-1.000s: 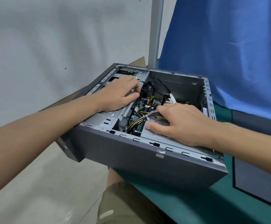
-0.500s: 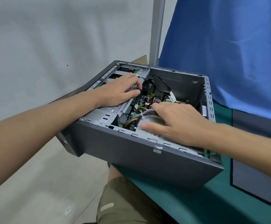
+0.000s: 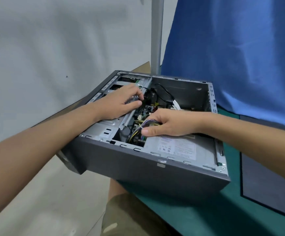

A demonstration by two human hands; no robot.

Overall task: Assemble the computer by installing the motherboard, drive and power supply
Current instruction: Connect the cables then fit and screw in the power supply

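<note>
While the open computer case lies on the green table, the right hand grasps the cable bundle beside the power supply, seated near right. Left hand rests on the drive cage; its grip cannot be told.

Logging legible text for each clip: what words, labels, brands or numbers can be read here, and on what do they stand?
No text is legible.
Power supply label: several printed lines and marks, too blurred to read.
Small tag on the case's near wall: nothing readable on it.
Motherboard: any print is too small to read.
Cable bundle gripped by the right hand: no print visible.
</note>
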